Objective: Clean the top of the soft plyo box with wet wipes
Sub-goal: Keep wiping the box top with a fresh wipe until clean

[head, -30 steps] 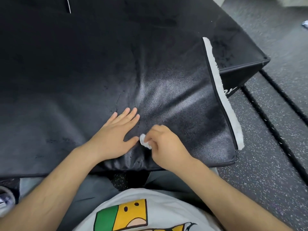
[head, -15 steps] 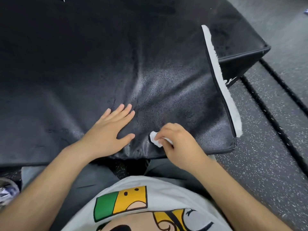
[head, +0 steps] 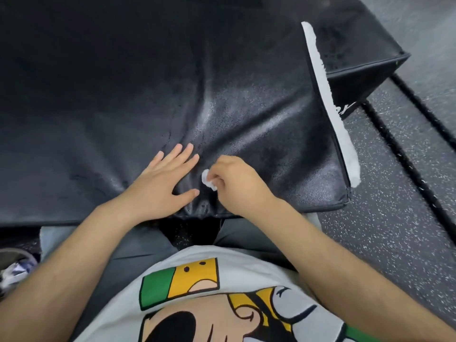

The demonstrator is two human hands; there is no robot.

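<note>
The black soft plyo box [head: 172,90] fills the upper part of the head view, its vinyl top wrinkled and shiny near the front edge. My left hand [head: 162,183] lies flat on that top, fingers spread, pressing the cover down. Just to its right, my right hand [head: 237,183] pinches a small crumpled white wet wipe [head: 208,181] against the surface close to the near edge. Most of the wipe is hidden under my fingers.
A white fuzzy strip [head: 330,104] runs along the box's right edge. Speckled rubber flooring [head: 394,218] lies to the right, crossed by two black ropes [head: 419,114]. A shoe [head: 14,267] shows at the lower left. My legs sit against the box front.
My right hand has slid the wipe back toward the left hand after moving slightly right. The left hand has stayed flat in about the same spot.
</note>
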